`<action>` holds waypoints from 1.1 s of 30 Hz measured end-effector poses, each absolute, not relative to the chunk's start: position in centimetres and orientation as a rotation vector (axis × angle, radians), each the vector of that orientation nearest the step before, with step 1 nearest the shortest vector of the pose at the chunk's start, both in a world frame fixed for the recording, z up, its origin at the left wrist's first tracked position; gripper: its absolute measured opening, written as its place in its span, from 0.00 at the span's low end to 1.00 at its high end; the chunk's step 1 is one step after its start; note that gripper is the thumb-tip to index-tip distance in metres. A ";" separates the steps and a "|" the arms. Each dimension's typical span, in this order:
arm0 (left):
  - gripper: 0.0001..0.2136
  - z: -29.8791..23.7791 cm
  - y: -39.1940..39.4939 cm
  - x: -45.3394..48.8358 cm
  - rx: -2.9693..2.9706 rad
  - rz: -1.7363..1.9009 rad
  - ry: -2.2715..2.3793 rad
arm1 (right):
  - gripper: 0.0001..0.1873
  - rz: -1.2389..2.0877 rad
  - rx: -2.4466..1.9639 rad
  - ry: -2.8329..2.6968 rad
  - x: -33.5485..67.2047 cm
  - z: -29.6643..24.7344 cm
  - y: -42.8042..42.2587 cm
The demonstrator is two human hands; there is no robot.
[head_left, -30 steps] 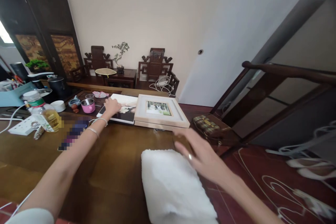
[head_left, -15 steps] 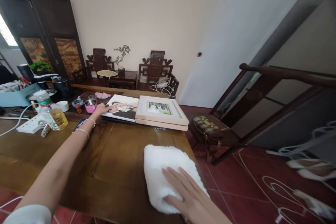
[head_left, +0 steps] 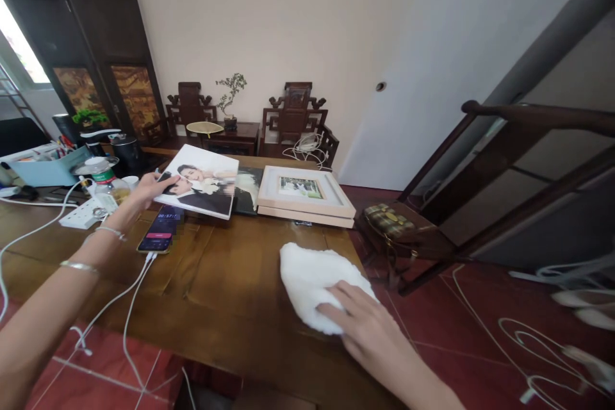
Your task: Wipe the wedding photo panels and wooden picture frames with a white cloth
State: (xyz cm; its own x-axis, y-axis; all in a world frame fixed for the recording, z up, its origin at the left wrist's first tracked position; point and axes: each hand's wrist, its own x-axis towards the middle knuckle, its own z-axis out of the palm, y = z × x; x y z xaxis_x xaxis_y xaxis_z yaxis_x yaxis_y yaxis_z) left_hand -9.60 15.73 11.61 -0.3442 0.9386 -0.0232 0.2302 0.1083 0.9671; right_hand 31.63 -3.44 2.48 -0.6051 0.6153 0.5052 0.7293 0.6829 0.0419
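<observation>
Two hands: both of mine are occupied, each on a different thing.
Left hand [head_left: 150, 188]: the fingers are closed on the left edge of the photo print [head_left: 202, 187], at middle left of the frame.
Photo print: it is tilted, with the left side raised off the table [head_left: 230, 295] and the right side lower.
Right hand [head_left: 369, 328]: it lies flat at lower centre with the fingers stretched out on the white cloth [head_left: 310, 272], not closed around it.
White cloth: it is bunched on the table near the right edge, apart from all the pictures.
Beside the print: a darker print [head_left: 248, 180] lies partly under it, and the framed picture [head_left: 305, 195] lies flat just to the right.
Below the left hand: a phone [head_left: 161, 234] with its screen lit, and a white cable [head_left: 129, 298] running toward the lower left.
Far left: a power strip [head_left: 86, 213] and a bottle [head_left: 103, 173].
Progress, as I judge it: the print is lifted on one side only and not carried anywhere. The cloth touches no picture, only the table.
</observation>
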 end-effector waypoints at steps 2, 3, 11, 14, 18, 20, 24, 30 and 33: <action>0.13 12.8 13.5 -10.7 1.192 1.282 1.738 | 0.21 -0.313 -1.022 -2.384 33.1 3.6 -3.3; 0.12 13.3 12.3 -11.1 1.221 1.282 1.763 | 0.20 -0.312 -1.009 -2.338 33.9 4.1 -3.3; 0.13 13.3 6.4 -10.8 1.469 0.814 1.505 | 0.10 -0.485 -1.203 -1.928 37.7 5.4 -3.9; 0.15 11.7 6.1 -9.3 1.513 0.726 1.392 | 0.11 -0.449 -1.225 -2.009 37.0 5.6 -4.2; 0.16 9.5 7.1 -6.5 1.562 0.555 1.242 | 0.11 -0.421 -1.110 -2.195 35.3 6.4 -4.2; 0.16 8.3 8.0 -5.1 1.623 0.513 1.166 | 0.10 -0.481 -1.094 -2.192 34.8 6.7 -4.0; 0.16 6.2 10.0 -2.4 1.722 0.407 1.041 | 0.10 -0.539 -1.231 -1.984 34.6 6.9 -3.0; 0.20 4.3 13.1 0.3 1.812 0.230 0.898 | 0.06 -0.039 -1.453 -1.490 34.9 5.6 -0.8; 0.20 3.7 14.6 1.2 1.919 0.229 0.869 | 0.09 0.089 -1.470 -1.358 35.2 4.8 -0.4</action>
State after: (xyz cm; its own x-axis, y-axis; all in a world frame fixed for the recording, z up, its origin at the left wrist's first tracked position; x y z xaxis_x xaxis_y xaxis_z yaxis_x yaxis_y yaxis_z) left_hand 1.18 14.64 3.71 0.7266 0.6569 -0.2012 0.4724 -0.2651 0.8406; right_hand 35.16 -0.35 4.76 0.3451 0.7464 0.5690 0.6657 0.2327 -0.7091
